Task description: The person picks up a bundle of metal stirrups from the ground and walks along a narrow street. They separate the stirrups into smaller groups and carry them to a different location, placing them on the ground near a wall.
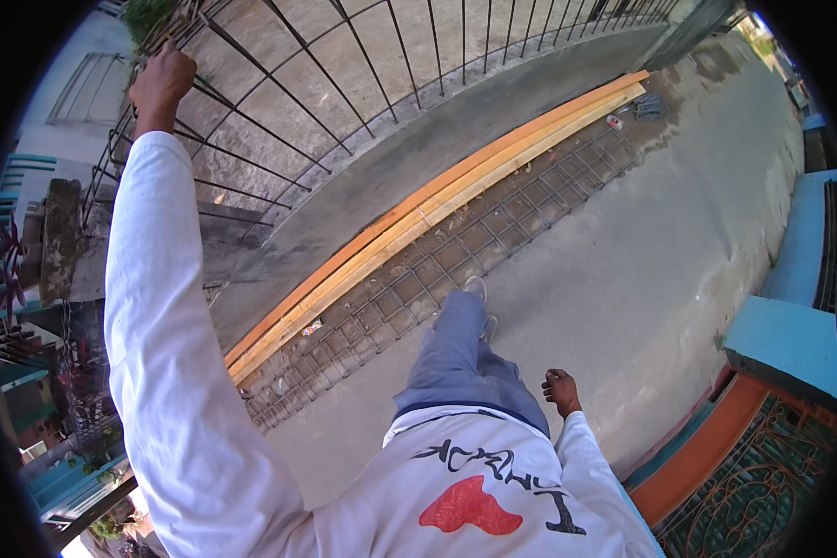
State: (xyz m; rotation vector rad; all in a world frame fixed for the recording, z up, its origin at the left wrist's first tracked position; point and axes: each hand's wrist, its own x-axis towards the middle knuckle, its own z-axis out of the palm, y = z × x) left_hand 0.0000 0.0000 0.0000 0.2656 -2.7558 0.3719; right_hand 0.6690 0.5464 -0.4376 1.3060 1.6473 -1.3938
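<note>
My left hand (163,82) is raised high at the upper left, its fingers closed round a bar at the edge of the steel rebar grid (318,100). The grid's thin dark bars stand up from the top of a low concrete wall (493,112). My right hand (561,391) hangs low beside my right thigh, over the grey pavement. Its fingers are curled in, and whatever may be inside them is hidden. Neither wooden plank nor rebar is near that hand.
Long wooden planks (437,210) lie along the wall's foot. Beside them a long rebar cage (493,232) rests on the ground, close to my feet. A small bundle of dark metal pieces (650,107) lies at its far end. An orange-framed ornate gate (735,465) stands at right.
</note>
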